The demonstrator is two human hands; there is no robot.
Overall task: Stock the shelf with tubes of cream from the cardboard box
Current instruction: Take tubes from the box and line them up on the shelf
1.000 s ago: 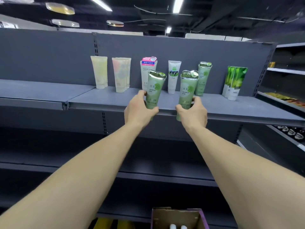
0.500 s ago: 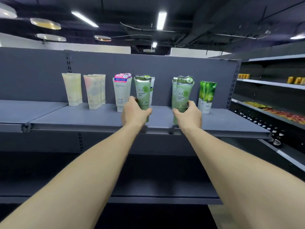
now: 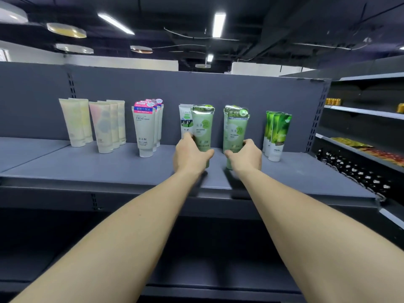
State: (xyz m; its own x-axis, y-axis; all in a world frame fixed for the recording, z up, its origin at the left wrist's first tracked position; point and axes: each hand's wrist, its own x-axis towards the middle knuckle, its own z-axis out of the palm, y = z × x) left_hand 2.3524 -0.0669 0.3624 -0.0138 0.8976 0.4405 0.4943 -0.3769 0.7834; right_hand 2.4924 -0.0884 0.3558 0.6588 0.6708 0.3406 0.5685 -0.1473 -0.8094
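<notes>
Both hands are at the placing step: the left hand [image 3: 190,155] is wrapped around the lower part of a pale green seaweed tube [image 3: 202,127], and the right hand [image 3: 246,157] is closed around the base of a second green seaweed tube [image 3: 236,132], each held upright with the crimped end on top and the cap end down at the grey shelf [image 3: 109,169]. The two tubes stand well apart from each other, the left one just in front of a white tube with a green landscape print [image 3: 185,120], the right one in front of what looks like another tube of its own kind (only an edge of it shows behind). Whether the caps already rest on the shelf cannot be told, since the hands cover them. The cardboard box is not in view here. As a judgement, the next move calls for seating each cap flat, letting go gently so the tall narrow tubes do not tip, and keeping clear of the dark green tubes [image 3: 276,134] just beside the right hand and the facial cleanser tubes [image 3: 145,130] to the left
</notes>
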